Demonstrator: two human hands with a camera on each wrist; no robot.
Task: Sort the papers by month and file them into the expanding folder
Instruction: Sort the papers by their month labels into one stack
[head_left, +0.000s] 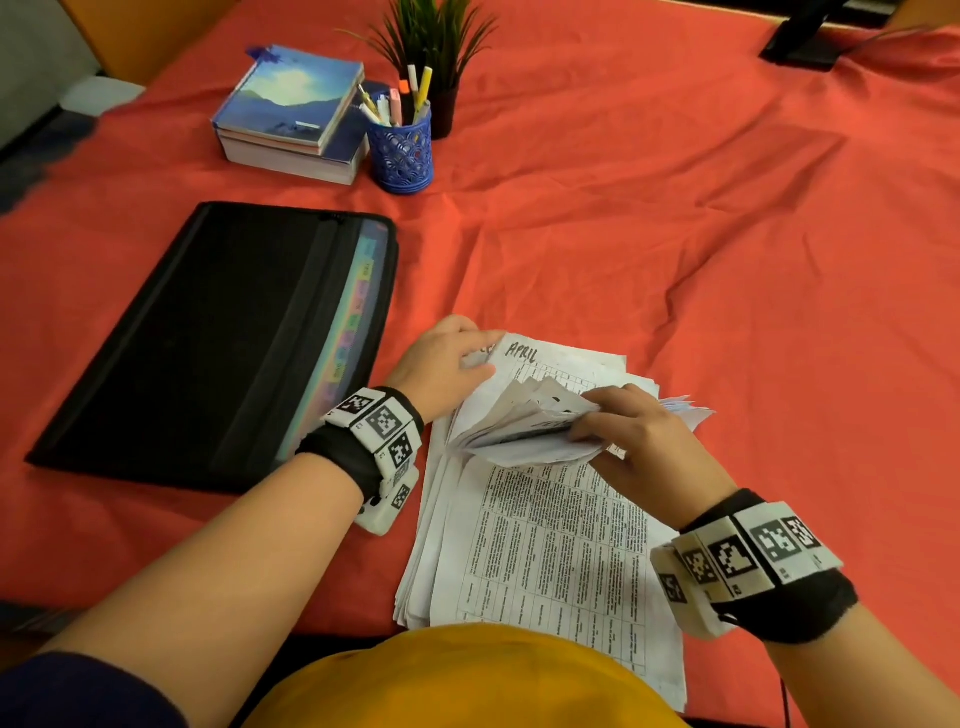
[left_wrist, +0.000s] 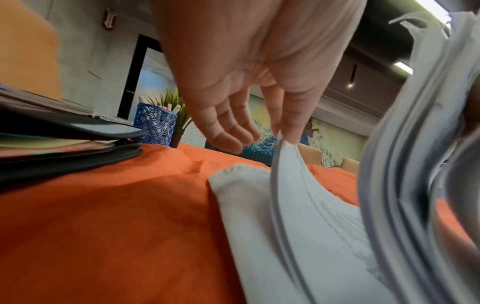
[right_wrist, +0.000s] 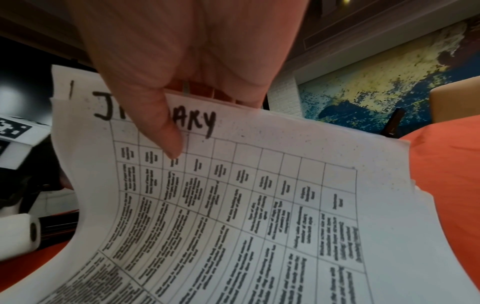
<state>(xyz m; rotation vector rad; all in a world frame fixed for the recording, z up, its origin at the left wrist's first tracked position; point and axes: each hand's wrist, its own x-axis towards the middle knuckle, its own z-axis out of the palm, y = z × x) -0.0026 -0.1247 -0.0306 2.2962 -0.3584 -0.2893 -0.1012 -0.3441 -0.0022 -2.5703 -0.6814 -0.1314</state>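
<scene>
A stack of printed papers (head_left: 545, 551) lies on the red cloth in front of me. My right hand (head_left: 634, 436) grips a bent-up bundle of its top sheets, thumb pressed on a sheet headed JANUARY (right_wrist: 233, 205). Under the bundle a sheet marked APRIL (head_left: 524, 353) shows. My left hand (head_left: 447, 358) pinches the far left corner of a lifted sheet (left_wrist: 291, 174) between thumb and fingertip. The black expanding folder (head_left: 208, 338) lies flat to the left, its coloured tabs (head_left: 353, 312) showing along the open right edge.
Behind the folder sit stacked books (head_left: 291, 114), a blue pen holder (head_left: 400, 150) and a potted plant (head_left: 431, 41). A dark monitor base (head_left: 800, 47) stands at the far right. The wrinkled red cloth (head_left: 675, 234) covers the table.
</scene>
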